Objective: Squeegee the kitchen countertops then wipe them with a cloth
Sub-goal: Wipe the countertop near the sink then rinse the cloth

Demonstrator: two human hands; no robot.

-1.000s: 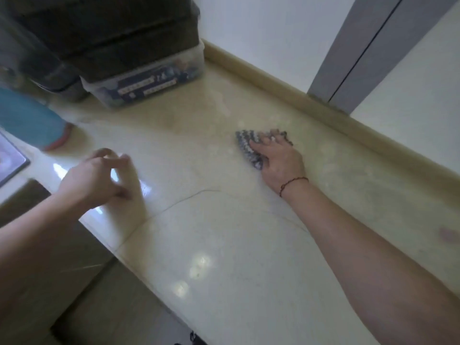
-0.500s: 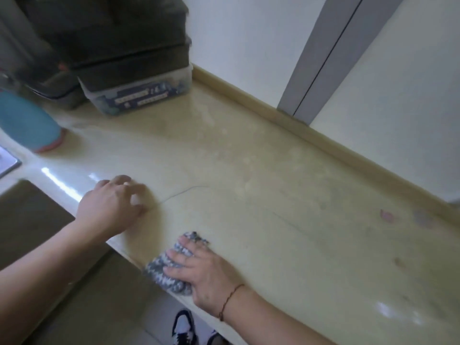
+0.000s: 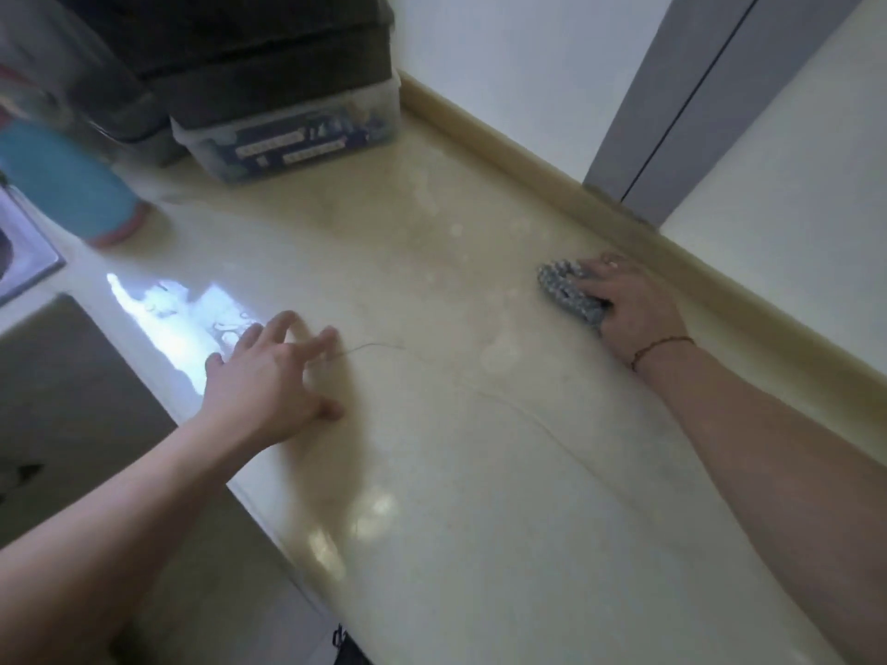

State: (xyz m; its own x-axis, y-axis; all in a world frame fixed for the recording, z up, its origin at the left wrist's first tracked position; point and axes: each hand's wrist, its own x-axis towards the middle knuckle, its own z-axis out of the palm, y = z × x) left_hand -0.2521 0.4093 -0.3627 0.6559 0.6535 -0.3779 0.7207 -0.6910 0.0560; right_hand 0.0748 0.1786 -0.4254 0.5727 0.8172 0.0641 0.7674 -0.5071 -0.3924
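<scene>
A grey knobbly cloth lies on the cream stone countertop, close to the raised back ledge. My right hand presses flat on top of it, fingers stretched over the cloth and hiding most of it. A thin red string circles that wrist. My left hand rests on the counter near the front edge with its fingers spread and its fingertips touching the surface, holding nothing. No squeegee is in view.
A clear plastic box with dark bins stacked on it stands at the back left. A blue cup sits left beside a metal sink edge. A grey door frame meets the back ledge. A wet glare patch shines front left.
My right hand has swept the cloth from the front edge back across the counter to the rear ledge. My left hand's fingers have spread out on the surface.
</scene>
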